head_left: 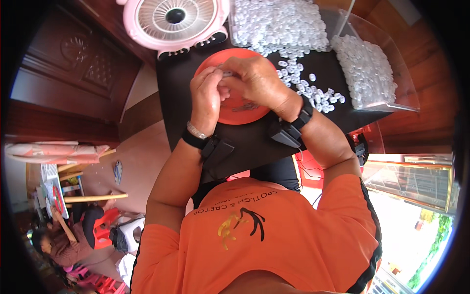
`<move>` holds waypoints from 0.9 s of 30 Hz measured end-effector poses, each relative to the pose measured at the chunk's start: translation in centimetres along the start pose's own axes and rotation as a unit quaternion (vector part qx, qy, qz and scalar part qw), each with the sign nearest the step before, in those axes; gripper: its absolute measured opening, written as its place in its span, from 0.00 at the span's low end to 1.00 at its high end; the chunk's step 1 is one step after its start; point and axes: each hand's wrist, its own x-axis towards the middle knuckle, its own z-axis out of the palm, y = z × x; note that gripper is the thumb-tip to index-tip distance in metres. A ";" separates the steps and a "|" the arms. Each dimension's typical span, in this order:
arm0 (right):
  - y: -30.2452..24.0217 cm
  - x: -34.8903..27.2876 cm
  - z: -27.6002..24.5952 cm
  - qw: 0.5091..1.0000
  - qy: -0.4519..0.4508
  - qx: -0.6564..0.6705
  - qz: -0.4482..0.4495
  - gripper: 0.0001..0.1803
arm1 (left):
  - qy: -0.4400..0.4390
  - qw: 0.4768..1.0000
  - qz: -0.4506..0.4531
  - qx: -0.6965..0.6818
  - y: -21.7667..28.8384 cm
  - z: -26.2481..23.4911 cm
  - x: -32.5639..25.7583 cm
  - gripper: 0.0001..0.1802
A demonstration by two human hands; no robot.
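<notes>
Over a round orange-red plate (230, 119), my left hand (205, 92) and my right hand (259, 81) meet with their fingertips together. Both are closed in a pinch around a small greyish piece (227, 74); most of it is hidden by my fingers, so its kind does not show. A few thin greyish bits (249, 106) lie on the plate below my right hand. Just right of the plate, small clear oval plastic pieces (292, 68) are scattered across the black table (196, 161).
A large heap of the same clear ovals (279, 24) fills the back of the table, with another in a clear bin (409, 100) at the right. A pink fan (132, 22) stands back left. Another person (73, 245) sits low at the far left, near a red stool (104, 229).
</notes>
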 end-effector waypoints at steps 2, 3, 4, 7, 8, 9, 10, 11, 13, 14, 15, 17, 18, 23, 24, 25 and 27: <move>-0.4 0.1 0.1 1.000 0.014 -0.020 -0.009 0.05 | -0.003 0.999 0.032 0.006 -0.2 -0.4 0.0 0.12; -0.6 0.1 0.3 0.999 0.029 -0.012 -0.019 0.05 | 0.001 0.999 0.041 0.002 -0.2 -0.3 -0.1 0.12; -0.7 0.2 0.4 1.000 0.019 0.002 -0.016 0.05 | 0.003 0.999 0.042 0.012 -0.1 -0.5 -0.1 0.12; -0.7 0.4 -0.2 1.000 -0.011 -0.010 -0.015 0.09 | 0.001 0.999 0.033 0.031 -0.1 -0.6 0.1 0.13; -0.8 0.5 -0.7 0.999 -0.021 -0.021 -0.017 0.10 | -0.008 0.999 0.035 0.027 -0.3 -0.3 0.2 0.13; -0.8 0.6 -1.2 0.999 -0.009 -0.031 -0.025 0.11 | -0.013 0.998 0.048 0.029 -0.3 -0.2 0.3 0.13; -1.2 0.9 -2.2 0.996 0.009 -0.087 -0.014 0.11 | -0.011 0.998 0.062 0.032 -0.3 -0.4 0.1 0.13; -1.8 1.3 -4.0 0.990 0.027 -0.142 -0.002 0.11 | -0.010 0.998 0.063 0.030 -0.2 -0.5 0.1 0.13; -2.3 2.4 -8.4 0.971 0.123 -0.202 0.039 0.12 | 0.016 0.998 0.052 0.034 0.1 -1.1 0.0 0.13; -1.6 2.3 -11.0 0.952 0.179 -0.245 0.048 0.13 | 0.024 0.998 0.051 0.031 0.2 -1.4 -0.1 0.13; -1.2 2.4 -13.5 0.916 0.208 -0.327 0.106 0.16 | 0.019 0.997 0.061 0.035 0.4 -1.6 -0.1 0.13; -1.7 1.7 -19.0 0.859 0.279 -0.402 0.150 0.17 | -0.012 0.998 0.054 0.026 0.7 -0.6 0.2 0.12; -1.1 1.1 -20.0 0.785 0.318 -0.531 0.026 0.12 | -0.008 0.998 0.051 0.024 0.6 -0.4 0.2 0.12; 0.7 0.2 -18.4 0.897 0.211 -0.373 0.107 0.14 | 0.002 0.999 0.045 0.014 0.6 -0.3 0.6 0.10; 2.2 0.5 -15.7 0.937 0.159 -0.294 0.102 0.13 | 0.019 0.998 0.048 0.021 0.5 -1.0 0.5 0.10; 1.6 0.7 -13.0 0.962 0.091 -0.213 0.145 0.11 | 0.025 0.999 0.044 0.017 0.3 -1.2 0.6 0.10; 1.3 1.1 -8.7 0.972 -0.070 -0.074 0.214 0.11 | 0.030 0.999 0.039 0.014 0.3 -1.4 0.5 0.10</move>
